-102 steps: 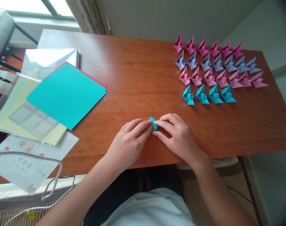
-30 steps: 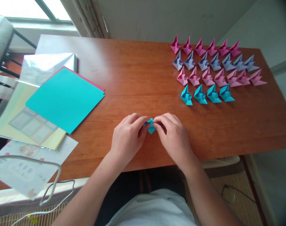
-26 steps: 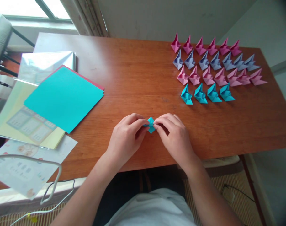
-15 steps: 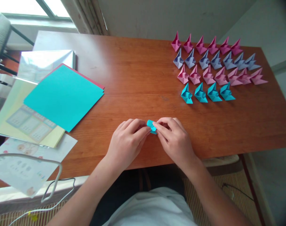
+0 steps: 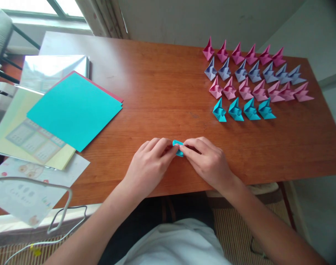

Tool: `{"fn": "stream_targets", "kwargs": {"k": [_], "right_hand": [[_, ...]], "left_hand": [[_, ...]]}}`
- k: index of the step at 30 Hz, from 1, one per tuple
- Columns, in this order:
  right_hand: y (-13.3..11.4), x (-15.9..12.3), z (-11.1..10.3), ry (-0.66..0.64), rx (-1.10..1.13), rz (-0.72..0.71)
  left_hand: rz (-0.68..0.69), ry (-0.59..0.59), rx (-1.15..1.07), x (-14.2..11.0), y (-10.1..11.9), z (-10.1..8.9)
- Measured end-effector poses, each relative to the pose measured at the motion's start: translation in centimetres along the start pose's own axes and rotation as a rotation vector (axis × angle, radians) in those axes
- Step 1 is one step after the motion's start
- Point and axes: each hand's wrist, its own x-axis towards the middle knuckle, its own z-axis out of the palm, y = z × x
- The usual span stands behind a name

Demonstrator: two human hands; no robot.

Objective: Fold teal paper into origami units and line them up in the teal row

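Note:
A small teal folded paper piece [image 5: 178, 146] lies on the wooden table [image 5: 162, 92] near its front edge. My left hand [image 5: 150, 165] pinches it from the left with closed fingertips. My right hand [image 5: 209, 162] pinches it from the right, fingers curled over it. Most of the piece is hidden under my fingers. Finished folded paper figures stand at the far right in rows: dark pink [image 5: 241, 55], lavender blue [image 5: 253, 73], light pink [image 5: 259, 91] and teal [image 5: 244, 110].
A stack of square sheets with teal on top [image 5: 74, 110] lies at the left, over a glossy booklet [image 5: 32, 129] and printed papers [image 5: 32, 187]. A white cable [image 5: 57, 221] hangs off the left front edge. A chair [image 5: 2, 33] stands far left.
Both hands have kept pinching the teal piece, pressing it flatter against the table; its upright point seen a second ago is now folded down. The view shifted slightly.

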Motion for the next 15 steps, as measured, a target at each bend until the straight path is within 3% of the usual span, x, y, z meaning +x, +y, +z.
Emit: {"fn": "stream_targets", "kwargs": {"k": [5,15], "right_hand": [[0.0,0.0,-0.1,-0.013,0.028,0.037],[-0.1,1.1,-0.4,-0.073,0.112,0.059]], "left_hand": [[0.037,0.005,0.01,0.0,-0.3,-0.1],[-0.037,-0.012,-0.139,0.3,-0.5,0.1]]}}
